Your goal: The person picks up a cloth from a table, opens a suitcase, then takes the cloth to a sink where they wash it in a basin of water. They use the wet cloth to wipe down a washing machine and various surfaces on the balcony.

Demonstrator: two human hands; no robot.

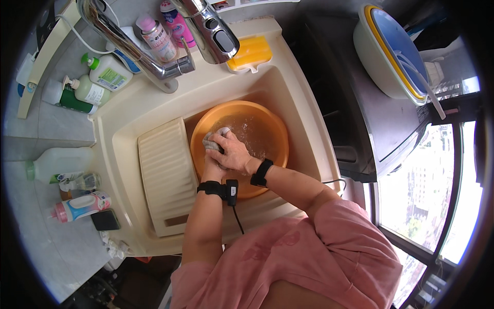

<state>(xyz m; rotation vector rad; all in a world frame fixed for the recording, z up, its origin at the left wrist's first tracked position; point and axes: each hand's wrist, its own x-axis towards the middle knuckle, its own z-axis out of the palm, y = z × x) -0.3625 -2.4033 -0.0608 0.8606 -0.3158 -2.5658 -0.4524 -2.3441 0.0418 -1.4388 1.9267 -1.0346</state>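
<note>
An orange plastic basin (pixel 283 135) with water in it stands in a beige laundry sink (pixel 305 139). Over the basin's left part, both hands press a wet grey cloth (pixel 210 143) between them. My right hand (pixel 234 151) lies on top, its fingers bent over the cloth. Beneath it is my left hand (pixel 215 169), whose palm and fingers are mostly hidden by the right hand and the cloth. Each wrist wears a black band. Left of the basin, the sink's ribbed washboard (pixel 166 170) slopes beside the forearm.
A chrome faucet (pixel 208 33) reaches over the sink's back edge, near a yellow soap tray (pixel 251 52). Pump bottles (pixel 110 73) and spray cans (pixel 158 40) line the back left. A detergent bottle (pixel 83 206) and phone (pixel 105 220) lie left. Stacked basins (pixel 386 54) rest on a black appliance (pixel 359 116).
</note>
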